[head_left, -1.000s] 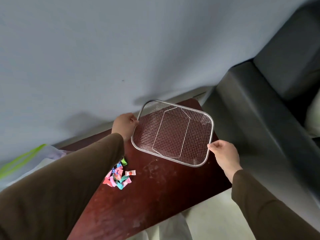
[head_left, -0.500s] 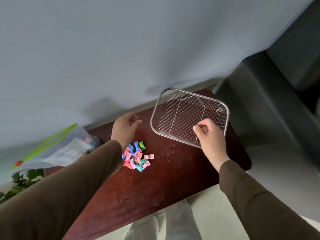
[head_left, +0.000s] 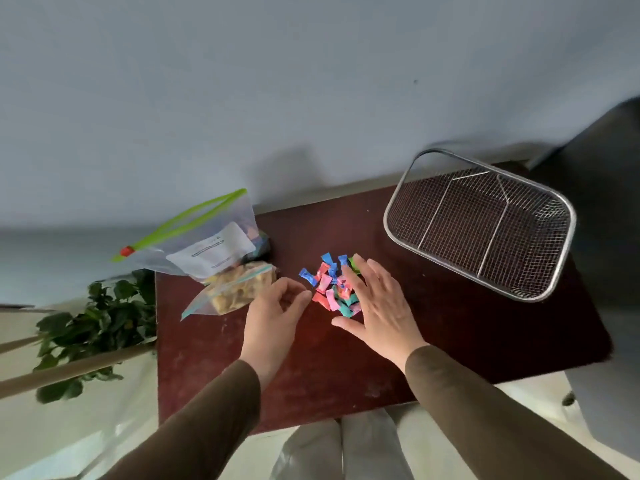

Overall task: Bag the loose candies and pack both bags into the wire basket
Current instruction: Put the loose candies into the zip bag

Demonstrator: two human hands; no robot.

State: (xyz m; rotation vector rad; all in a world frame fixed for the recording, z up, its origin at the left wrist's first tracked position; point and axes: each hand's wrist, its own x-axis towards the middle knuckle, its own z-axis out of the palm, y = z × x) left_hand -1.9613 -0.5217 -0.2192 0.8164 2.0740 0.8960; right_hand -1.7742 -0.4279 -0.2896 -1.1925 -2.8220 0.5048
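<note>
Right now my right hand (head_left: 379,308) lies flat, fingers spread, over the near-right side of the heap of small wrapped candies (head_left: 330,284) on the dark red table (head_left: 433,344). My left hand (head_left: 273,318) sits just left of the heap, fingers loosely curled, gripping nothing. Empty steel wire basket (head_left: 481,221) stands well right of the heap; clear zip bag with green slider (head_left: 204,244) and clear bag of yellowish snacks (head_left: 235,289) lie to its left.

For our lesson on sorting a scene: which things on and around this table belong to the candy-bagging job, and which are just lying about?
Part of the job:
loose candies
zip bag with green slider
snack bag
wire basket
left hand
right hand

Just lying about:
leafy plant
wooden poles
dark sofa
</note>
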